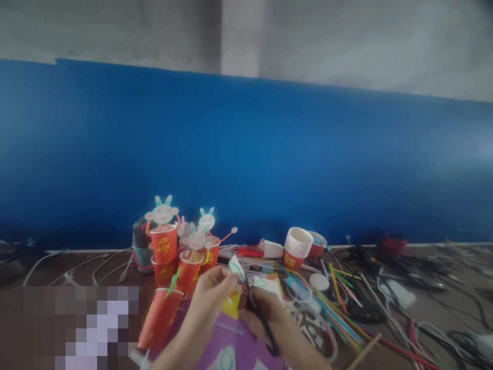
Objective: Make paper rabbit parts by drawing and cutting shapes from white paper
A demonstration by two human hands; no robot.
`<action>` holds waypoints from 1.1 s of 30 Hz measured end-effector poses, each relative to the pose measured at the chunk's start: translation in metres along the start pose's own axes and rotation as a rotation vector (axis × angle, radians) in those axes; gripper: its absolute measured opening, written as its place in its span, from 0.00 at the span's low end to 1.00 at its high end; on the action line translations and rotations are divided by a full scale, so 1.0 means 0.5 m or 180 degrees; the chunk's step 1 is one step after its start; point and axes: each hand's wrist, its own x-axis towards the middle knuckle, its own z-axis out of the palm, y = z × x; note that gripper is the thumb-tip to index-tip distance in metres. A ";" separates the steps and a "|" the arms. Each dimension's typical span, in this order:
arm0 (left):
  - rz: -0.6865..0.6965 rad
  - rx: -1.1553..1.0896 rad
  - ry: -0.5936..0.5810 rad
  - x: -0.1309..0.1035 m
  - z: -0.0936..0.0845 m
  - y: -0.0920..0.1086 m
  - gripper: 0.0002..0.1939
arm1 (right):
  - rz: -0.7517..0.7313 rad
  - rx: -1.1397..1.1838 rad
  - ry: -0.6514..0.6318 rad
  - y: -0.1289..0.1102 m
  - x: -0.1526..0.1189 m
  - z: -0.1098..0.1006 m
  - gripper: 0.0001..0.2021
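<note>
My left hand [215,288] pinches a small piece of white paper [236,267] with a green outline drawn on it. Black-handled scissors [262,321] are in my right hand [265,308], their blades pointing up beside the paper's right edge. Beneath my hands lie a purple sheet [231,336] and a yellow piece [231,304]. Another white paper [269,285] with a green outline is just behind my right hand. White cutouts with green lines rest on the purple sheet near the bottom edge.
Red paper cups [164,241] with rabbit-faced figures [162,214] stand at the left; one red cup [159,316] lies tilted in front. Stacked cups [298,246], a tape roll [319,281], coloured sticks [339,324] and cables [450,329] spread rightward. A blue panel [246,154] rises behind.
</note>
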 end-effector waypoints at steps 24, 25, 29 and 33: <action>-0.0023 0.0664 -0.0026 0.002 -0.002 0.020 0.14 | 0.0114 -0.0040 0.0012 -0.013 -0.003 0.002 0.19; -0.0011 0.0656 -0.0019 0.001 -0.002 0.020 0.14 | 0.0127 -0.0037 0.0020 -0.013 -0.004 0.003 0.19; -0.0016 0.0660 -0.0016 0.000 -0.003 0.018 0.14 | 0.0098 0.0013 0.0027 -0.006 -0.002 0.001 0.18; -0.0029 0.0632 -0.0001 0.000 -0.004 0.016 0.14 | 0.0122 -0.0001 0.0033 0.002 0.000 -0.001 0.18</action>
